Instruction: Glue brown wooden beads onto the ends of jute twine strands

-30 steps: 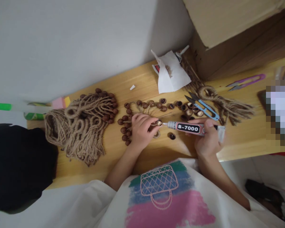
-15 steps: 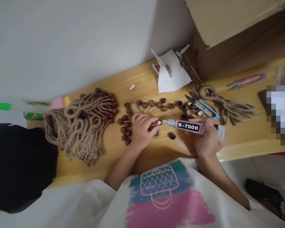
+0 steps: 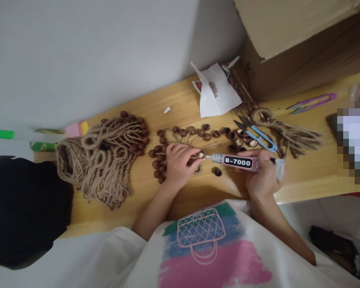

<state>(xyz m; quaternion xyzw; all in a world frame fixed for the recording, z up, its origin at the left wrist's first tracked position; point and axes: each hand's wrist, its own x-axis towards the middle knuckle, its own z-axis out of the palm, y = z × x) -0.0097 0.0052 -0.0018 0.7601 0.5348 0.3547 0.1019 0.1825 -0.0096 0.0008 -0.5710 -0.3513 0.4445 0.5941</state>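
Note:
My left hand (image 3: pixel 181 164) pinches a small brown nutshell half (image 3: pixel 201 155) between thumb and forefinger, its pale inside facing right. In my right hand (image 3: pixel 263 174) lies a B-7000 glue tube (image 3: pixel 237 161), held level with its thin nozzle at the shell's edge; whether they touch I cannot tell. Round brown nut beads (image 3: pixel 157 157) on cords lie around my left hand. Below the tube sits one dark hollow shell (image 3: pixel 218 172). More open shells (image 3: pixel 239 141) are grouped above the tube, beside blue thread snips (image 3: pixel 259 138).
Knotted jute cord bundles (image 3: pixel 108 172), some ending in nut beads, cover the table's left part. A white paper (image 3: pixel 217 92), a small white cap (image 3: pixel 167 109), another jute tassel (image 3: pixel 291 130) and purple snips (image 3: pixel 315 103) lie farther back. A cardboard box (image 3: pixel 294 28) stands at the back right.
The tube has tilted slightly, its nozzle end dropping a little beside the shell. Both hands otherwise stay in place.

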